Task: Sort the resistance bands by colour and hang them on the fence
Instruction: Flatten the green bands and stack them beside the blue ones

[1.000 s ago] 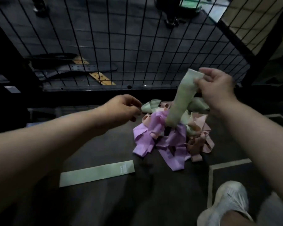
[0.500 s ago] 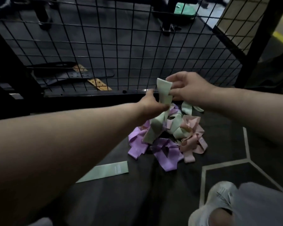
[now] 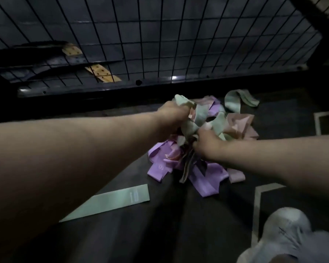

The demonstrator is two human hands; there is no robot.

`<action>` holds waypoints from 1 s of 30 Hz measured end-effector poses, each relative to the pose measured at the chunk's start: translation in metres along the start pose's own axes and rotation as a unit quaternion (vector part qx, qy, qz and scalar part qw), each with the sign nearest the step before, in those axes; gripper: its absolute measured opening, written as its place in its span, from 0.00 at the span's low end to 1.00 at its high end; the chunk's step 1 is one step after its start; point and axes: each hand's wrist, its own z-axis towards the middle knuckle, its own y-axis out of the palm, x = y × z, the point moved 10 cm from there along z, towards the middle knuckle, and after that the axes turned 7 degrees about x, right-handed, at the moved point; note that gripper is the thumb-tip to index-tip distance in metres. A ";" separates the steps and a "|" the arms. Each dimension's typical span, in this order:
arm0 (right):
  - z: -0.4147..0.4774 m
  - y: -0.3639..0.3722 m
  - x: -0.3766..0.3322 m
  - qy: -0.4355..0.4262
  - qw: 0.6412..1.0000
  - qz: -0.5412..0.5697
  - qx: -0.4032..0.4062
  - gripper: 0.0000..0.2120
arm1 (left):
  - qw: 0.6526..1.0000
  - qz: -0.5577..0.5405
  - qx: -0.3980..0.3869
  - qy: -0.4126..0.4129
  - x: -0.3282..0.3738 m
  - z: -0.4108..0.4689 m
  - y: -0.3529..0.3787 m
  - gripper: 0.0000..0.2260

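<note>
Green band [image 3: 198, 115] is getting pulled from the mixed pile [image 3: 160, 168] mid-frame on the floor [image 3: 179, 234]: left grip [image 3: 171, 114] is clutching its top, right grip [image 3: 207, 147] is pinching it lower, probably untangling it for the fence [image 3: 198, 78] above.

The dark floor [image 3: 160, 234], marked with pale lines [image 3: 256, 205], carries a tangled heap of bands [image 3: 203, 179] in purple, pink and green, a flat green band [image 3: 110, 202] lying apart, and a grey shoe [image 3: 285, 230].
</note>
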 end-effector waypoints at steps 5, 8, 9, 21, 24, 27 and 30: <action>0.035 0.038 0.043 0.092 0.995 0.014 0.031 0.35 | 0.999 0.025 -0.015 -0.013 -0.050 0.013 0.005 0.14; 0.038 0.046 0.058 0.107 0.992 0.019 0.063 0.39 | 1.000 0.000 -0.001 -0.021 -0.067 0.017 -0.001 0.18; 0.037 0.046 0.061 0.100 0.991 0.042 0.079 0.37 | 1.000 0.002 0.000 -0.024 -0.072 0.018 -0.003 0.19; 0.012 -0.007 0.057 0.083 0.965 0.247 0.040 0.10 | 0.995 -0.073 -0.063 -0.026 -0.075 0.012 -0.020 0.20; 0.009 -0.010 0.058 0.117 0.956 0.266 0.023 0.07 | 0.999 -0.024 -0.040 -0.011 -0.075 0.015 -0.021 0.15; 0.006 -0.020 0.057 0.145 0.948 0.279 0.040 0.04 | 0.998 0.065 -0.009 0.003 -0.078 0.025 -0.028 0.12; 0.002 -0.025 0.058 0.159 0.953 0.257 0.038 0.08 | 0.991 0.133 0.002 0.026 -0.077 0.033 -0.033 0.11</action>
